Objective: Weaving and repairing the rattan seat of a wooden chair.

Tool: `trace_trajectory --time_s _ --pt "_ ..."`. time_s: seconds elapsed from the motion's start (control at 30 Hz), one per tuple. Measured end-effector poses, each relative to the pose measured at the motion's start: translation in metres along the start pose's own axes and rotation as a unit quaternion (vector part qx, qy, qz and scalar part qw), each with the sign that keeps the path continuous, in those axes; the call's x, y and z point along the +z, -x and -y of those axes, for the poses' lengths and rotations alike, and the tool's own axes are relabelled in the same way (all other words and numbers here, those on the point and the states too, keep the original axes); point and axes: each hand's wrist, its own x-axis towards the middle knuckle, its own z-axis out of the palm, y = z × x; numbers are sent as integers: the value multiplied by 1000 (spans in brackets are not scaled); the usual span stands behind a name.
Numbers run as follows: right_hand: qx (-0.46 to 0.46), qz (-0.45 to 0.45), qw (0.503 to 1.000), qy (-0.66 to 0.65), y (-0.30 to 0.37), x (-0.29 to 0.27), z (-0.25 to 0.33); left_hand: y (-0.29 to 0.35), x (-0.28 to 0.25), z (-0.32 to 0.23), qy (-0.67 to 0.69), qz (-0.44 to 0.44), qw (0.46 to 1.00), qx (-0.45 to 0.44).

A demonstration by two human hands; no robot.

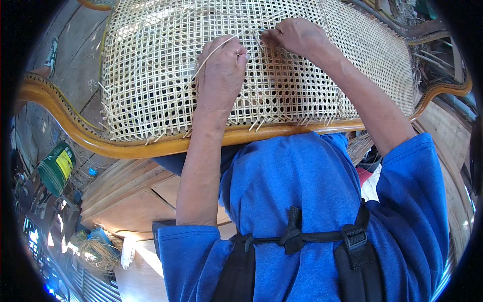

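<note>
Cane panel (166, 80), pale tan, fills the far middle of the scene, set against a curvy brown wood frame (121, 151). Near rail runs just in front of the person. Grey plank floor (75, 40) at far left, scraps of fibre on it, someone's foot (52, 55) at the edge. Green tin (53, 171) with yellow label tilts at left; bundle of dry fibre (98, 254) at near left. Sunlit patches here and there.

Left hand (221, 68): over the middle of the panel, fingers curled in, thumb up against the forefinger. Cane strand (202, 65) crosses this hand and runs toward the right one; can't tell if the fingers grip it. Right hand (297, 38): a bit farther off and to the right, fingers bent down at the weave, tips shaded. Can't tell if they're pinching anything.

Weave is an open grid with small holes, flat thin strips, cut ends poking out along the near rail. Strand is thin, smooth, bowed. Frame looks glossy, dotted with small holes along the left curve. Blue cloth shirt (287, 176), black strap with buckle (354, 239) across it.
</note>
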Motion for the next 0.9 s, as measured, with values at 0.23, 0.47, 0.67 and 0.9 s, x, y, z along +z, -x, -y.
trace_trajectory --time_s 0.23,0.47,0.67,0.9 --pt "34 -52 988 -139 2 4 -11 -1 1 0 57 11 998 -16" --pt "39 57 996 -52 14 -28 12 1 -1 -3 2 11 1000 -19" --pt "15 52 996 77 16 -17 19 3 -2 0 -4 19 1000 -15" --pt "122 47 982 -133 14 -21 6 -1 -4 -2 42 8 999 -10"
